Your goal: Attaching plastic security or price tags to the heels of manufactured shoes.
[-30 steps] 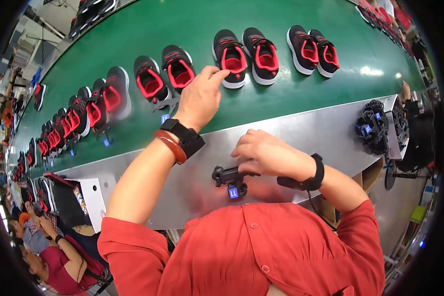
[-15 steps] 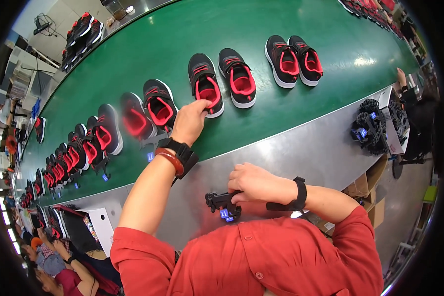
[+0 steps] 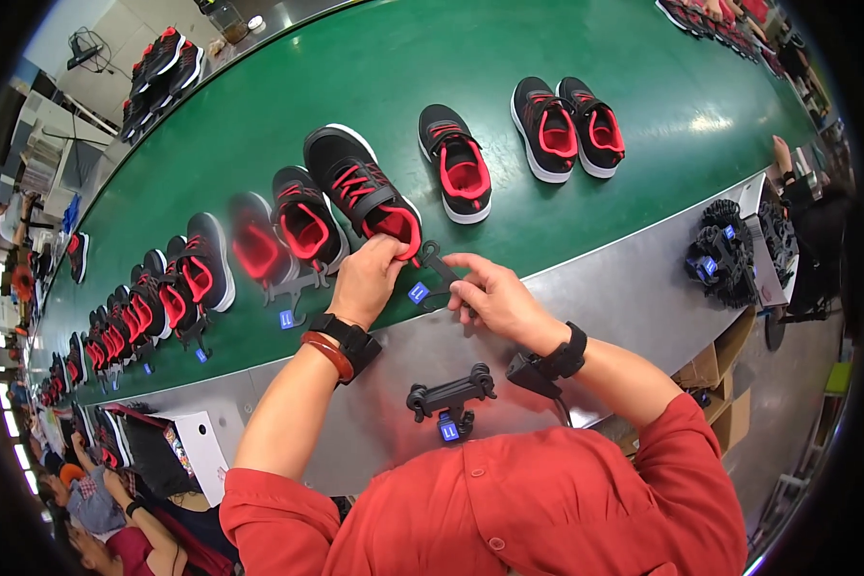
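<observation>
My left hand point(image 3: 367, 280) pinches the heel of a black sneaker point(image 3: 363, 192) with red lining and a white sole, tilted over the green belt. Close by on the right, my right hand point(image 3: 497, 300) grips a black plastic shoe hanger point(image 3: 444, 273) with a blue tag. The hanger's end is right beside the sneaker's heel; whether it touches is hard to tell. A matching sneaker point(image 3: 461, 178) stands on the belt a little farther right. Below my hands, several stacked black hangers point(image 3: 451, 392) with a blue tag lie on the metal ledge.
To the left, a row of sneakers point(image 3: 202, 264) on hangers runs along the green belt point(image 3: 355, 77). A sneaker pair point(image 3: 557, 134) stands right of centre. A pile of hangers point(image 3: 715, 252) lies at the ledge's right end, beside cardboard boxes point(image 3: 730, 384). Other people work at lower left.
My left hand has lifted the sneaker and brought it left and nearer. My right hand has left the stack with one hanger and moved up to the sneaker's heel.
</observation>
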Motion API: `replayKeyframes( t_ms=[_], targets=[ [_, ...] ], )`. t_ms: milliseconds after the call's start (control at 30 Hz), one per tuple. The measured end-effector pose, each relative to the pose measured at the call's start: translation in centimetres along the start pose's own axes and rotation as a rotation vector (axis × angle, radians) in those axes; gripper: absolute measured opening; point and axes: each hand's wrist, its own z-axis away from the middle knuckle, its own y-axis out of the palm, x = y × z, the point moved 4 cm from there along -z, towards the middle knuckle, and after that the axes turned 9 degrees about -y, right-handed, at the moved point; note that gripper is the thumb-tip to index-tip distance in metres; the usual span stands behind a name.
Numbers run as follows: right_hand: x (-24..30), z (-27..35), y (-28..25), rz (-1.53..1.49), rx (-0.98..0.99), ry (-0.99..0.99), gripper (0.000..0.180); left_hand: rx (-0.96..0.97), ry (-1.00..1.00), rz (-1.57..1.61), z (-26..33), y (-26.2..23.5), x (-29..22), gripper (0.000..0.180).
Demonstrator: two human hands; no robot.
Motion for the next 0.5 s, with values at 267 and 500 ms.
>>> replayKeyframes(
  t_ms=[267,500],
  targets=[
    [0.8,-1.8,-0.1,0.034,0.224,0.033,0.034,-0.034,-0.01,-0.078,-1.0,-0.6,-0.1,0.02],
    [4.0,-2.8,-0.3,0.141,0.264,-0.122,0.026,0.151,0.145,-0.379,0.0,-0.9,-0.8,0.053]
  ],
)
